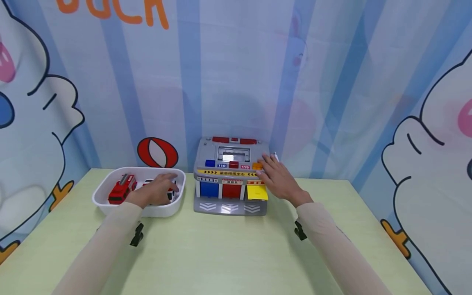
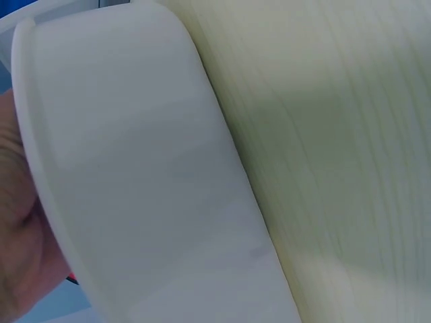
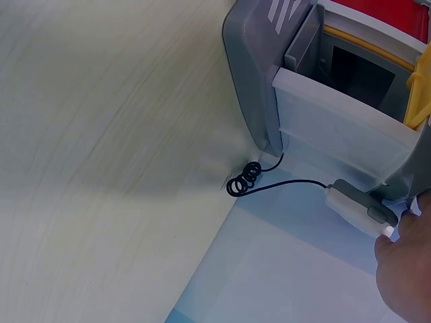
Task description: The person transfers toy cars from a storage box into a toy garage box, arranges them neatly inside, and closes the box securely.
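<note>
My left hand [image 1: 158, 190] reaches down into a white plastic basin [image 1: 98, 201], over a white toy car [image 1: 171, 195]; its fingertips are partly hidden, so a grip cannot be made out. A red toy fire truck [image 1: 122, 189] lies in the basin's left part. My right hand [image 1: 279, 180] rests with straight fingers on the right side of a grey toy garage [image 1: 230, 207], fingertips by the orange button [image 1: 257, 166]. Below that button, the yellow door [image 1: 257, 192] stands raised. In the right wrist view, the compartment behind the yellow door [image 3: 423, 84] is visible.
A small white-and-grey handset [image 3: 360, 207] on a coiled black cord [image 3: 246, 180] hangs at the garage's right side. The blue door [image 1: 209, 189] and red door [image 1: 232, 191] are down. A striped cartoon curtain [image 1: 236, 73] stands behind the pale table [image 1: 221, 254].
</note>
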`<state>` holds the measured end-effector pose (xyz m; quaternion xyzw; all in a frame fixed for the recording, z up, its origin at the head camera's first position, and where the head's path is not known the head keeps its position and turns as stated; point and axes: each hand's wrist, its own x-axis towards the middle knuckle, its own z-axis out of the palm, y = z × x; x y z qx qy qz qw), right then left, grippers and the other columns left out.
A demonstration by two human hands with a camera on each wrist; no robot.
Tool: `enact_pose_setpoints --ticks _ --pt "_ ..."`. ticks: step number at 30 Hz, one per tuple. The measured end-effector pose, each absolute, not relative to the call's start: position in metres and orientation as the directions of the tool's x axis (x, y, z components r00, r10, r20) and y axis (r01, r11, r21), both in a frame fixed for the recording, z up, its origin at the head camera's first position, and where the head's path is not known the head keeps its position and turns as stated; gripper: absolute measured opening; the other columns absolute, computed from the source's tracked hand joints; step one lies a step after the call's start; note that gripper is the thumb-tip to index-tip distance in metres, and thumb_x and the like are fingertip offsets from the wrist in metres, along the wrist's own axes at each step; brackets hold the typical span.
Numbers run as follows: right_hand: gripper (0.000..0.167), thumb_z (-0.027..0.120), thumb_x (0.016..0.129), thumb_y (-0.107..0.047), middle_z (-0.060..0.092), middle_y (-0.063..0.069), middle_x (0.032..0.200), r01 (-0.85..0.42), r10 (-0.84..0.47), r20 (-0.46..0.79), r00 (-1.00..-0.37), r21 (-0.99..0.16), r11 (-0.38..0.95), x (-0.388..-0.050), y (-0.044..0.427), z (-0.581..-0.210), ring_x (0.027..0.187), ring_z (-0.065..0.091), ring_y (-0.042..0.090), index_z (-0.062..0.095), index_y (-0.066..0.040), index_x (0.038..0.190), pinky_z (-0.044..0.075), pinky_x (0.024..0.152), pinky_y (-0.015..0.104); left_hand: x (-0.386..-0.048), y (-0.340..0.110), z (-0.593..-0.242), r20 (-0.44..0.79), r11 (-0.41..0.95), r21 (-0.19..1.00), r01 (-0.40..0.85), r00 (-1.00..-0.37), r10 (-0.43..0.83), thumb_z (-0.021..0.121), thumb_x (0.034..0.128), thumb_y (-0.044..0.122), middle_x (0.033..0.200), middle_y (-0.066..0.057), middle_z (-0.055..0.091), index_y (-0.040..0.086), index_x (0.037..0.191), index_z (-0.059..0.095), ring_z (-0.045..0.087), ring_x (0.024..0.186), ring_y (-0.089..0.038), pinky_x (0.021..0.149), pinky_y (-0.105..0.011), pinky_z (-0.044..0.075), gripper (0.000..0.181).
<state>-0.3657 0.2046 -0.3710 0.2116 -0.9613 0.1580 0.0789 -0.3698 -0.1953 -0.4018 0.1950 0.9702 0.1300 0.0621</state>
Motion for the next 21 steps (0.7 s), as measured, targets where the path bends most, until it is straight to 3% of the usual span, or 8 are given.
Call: enact_pose_setpoints --ticks 21 --pt "0.064 0.034 0.106 -0.047 0.014 0.010 0.169 -0.431 -0.378 0.229 -0.897 -0.271 0.860 -0.3665 0.2060 -0.3721 0.156 0.007 0.037 0.026 -0.010 0.159 0.012 0.125 0.058 -0.3668 -0.1889 -0.3962 -0.087 0.905 0.229 0.359 -0.918 0.386 0.082 0.0754 0.002 0.154 -0.024 0.039 0.010 0.116 0.075 0.032 0.142 -0.048 0.105 -0.060 0.047 0.042"
